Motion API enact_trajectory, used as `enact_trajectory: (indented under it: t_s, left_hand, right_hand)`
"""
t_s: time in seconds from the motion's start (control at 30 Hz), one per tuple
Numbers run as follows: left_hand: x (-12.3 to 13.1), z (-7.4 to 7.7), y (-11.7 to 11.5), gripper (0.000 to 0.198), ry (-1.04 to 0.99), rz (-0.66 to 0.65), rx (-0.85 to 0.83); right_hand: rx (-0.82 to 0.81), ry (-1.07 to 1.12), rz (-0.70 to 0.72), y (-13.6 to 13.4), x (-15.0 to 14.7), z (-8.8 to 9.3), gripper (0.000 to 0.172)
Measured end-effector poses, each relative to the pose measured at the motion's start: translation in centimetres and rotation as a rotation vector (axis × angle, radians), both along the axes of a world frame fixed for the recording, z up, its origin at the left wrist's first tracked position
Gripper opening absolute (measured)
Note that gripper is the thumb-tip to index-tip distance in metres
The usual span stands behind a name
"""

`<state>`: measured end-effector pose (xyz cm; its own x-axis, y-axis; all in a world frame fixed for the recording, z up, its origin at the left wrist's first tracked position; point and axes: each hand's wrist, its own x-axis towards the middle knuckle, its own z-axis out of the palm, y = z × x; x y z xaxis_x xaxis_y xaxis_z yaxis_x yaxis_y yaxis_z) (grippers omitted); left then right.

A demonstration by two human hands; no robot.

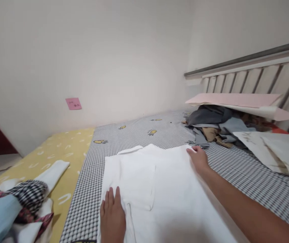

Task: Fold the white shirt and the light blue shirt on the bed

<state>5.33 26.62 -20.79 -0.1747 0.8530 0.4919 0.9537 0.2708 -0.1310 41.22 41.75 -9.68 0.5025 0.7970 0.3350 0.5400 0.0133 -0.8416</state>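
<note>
A white T-shirt (174, 189) lies spread on the black-and-white checked bed sheet (131, 135), with what looks like a sleeve folded inward over its left part. My left hand (113, 214) rests flat on the shirt's left side, fingers stretched forward. At the shirt's far right corner, my right hand (198, 158) pinches the fabric edge between thumb and fingers. The near end of the shirt runs out of the bottom of the view.
Crumpled clothes (30, 199) lie at left on a yellow patterned sheet (68, 148). At the back right, dark clothes (210, 118) are heaped under pink sheets of card (235, 99), beside a stained white sheet (281, 150). A slatted bed rail (250, 81) and white wall (109, 60) bound the bed.
</note>
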Motion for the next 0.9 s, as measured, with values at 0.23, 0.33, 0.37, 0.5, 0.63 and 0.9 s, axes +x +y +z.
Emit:
enact_trajectory:
  t_s: [0.23, 0.33, 0.37, 0.5, 0.63, 0.9]
  left_hand:
    - [0.3, 0.2, -0.5, 0.059, -0.025, -0.003, -0.013]
    - [0.3, 0.5, -0.5, 0.06, -0.055, -0.01, -0.023]
    - [0.4, 0.7, -0.5, 0.059, -0.064, -0.013, -0.029]
    - [0.7, 1.4, -0.7, 0.056, -0.11, -0.028, -0.053]
    - [0.7, 2.0, -0.5, 0.055, -0.189, -0.036, -0.09]
    - [0.6, 4.7, -2.3, 0.05, -0.287, -0.111, -0.264]
  right_hand:
    - [-0.081, -0.178, 0.494, -0.9, -17.9, 1.8, 0.015]
    - [-0.228, -0.23, 0.693, -2.6, -23.5, -0.6, 0.032]
    - [-0.272, -0.232, 0.762, -3.3, -24.5, -1.4, 0.046]
    - [-0.314, -0.144, 1.015, -6.9, -23.3, -1.6, 0.083]
    - [-0.172, 0.254, 1.004, -11.8, -13.3, 2.2, 0.064]
    - [-0.213, 0.678, -0.082, -26.3, 11.3, -7.4, 0.041]
